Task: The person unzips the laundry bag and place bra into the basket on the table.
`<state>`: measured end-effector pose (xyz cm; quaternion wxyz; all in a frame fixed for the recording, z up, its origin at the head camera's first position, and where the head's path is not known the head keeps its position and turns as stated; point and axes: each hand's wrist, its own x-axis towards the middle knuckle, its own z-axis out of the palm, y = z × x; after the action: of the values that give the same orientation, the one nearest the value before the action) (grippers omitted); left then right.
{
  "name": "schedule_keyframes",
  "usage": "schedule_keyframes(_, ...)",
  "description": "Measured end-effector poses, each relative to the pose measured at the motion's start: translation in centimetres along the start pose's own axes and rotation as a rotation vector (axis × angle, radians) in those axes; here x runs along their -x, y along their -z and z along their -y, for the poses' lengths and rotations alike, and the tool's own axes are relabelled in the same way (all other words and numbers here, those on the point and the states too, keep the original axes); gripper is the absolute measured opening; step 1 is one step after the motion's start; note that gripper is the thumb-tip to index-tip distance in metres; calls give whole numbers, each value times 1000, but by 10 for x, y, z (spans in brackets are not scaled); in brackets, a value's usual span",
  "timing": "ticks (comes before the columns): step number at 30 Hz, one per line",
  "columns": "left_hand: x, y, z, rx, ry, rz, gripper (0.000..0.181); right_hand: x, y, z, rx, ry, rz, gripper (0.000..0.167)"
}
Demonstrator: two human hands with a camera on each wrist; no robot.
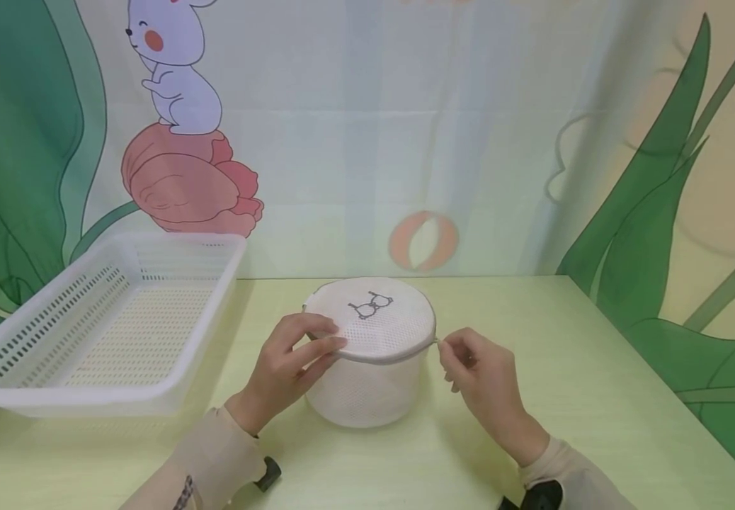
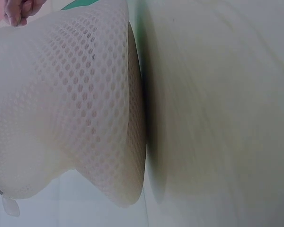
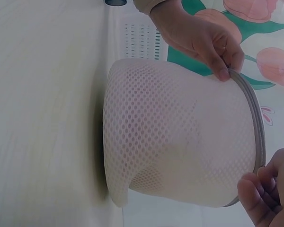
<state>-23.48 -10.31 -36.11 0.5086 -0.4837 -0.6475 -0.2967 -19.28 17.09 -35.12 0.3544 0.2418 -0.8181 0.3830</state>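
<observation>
A white round mesh laundry bag [image 1: 364, 389] stands upright on the table, its lid printed with dark eyeglasses. A grey zipper [image 3: 255, 118] runs round the top rim. My left hand [image 1: 294, 361] pinches the near-left rim between thumb and fingers, as the right wrist view also shows. At the right side of the rim, my right hand [image 1: 479, 379] pinches the small zipper pull [image 1: 436, 341]. The lid looks closed along the front; its far edge is hard to judge. In the left wrist view the mesh wall [image 2: 85, 94] sags inward, and a small pale tag [image 2: 10, 206] hangs near the rim.
To the left stands a large white plastic basket [image 1: 173, 386] with slotted sides. The pale yellow-green table [image 1: 571, 397] reaches back to a curtain [image 1: 501, 142] printed with a rabbit, flowers and leaves. Black bands show at both sleeves.
</observation>
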Motion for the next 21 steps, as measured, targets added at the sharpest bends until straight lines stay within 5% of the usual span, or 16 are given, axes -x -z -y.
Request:
schedule_keyframes(10,0,4,4,-24,22,17,18,1,0,1,-27,-38,25,13)
schedule_keyframes(21,6,8,11,-76,80,59,24,3,-5,6,-115,19,17,17)
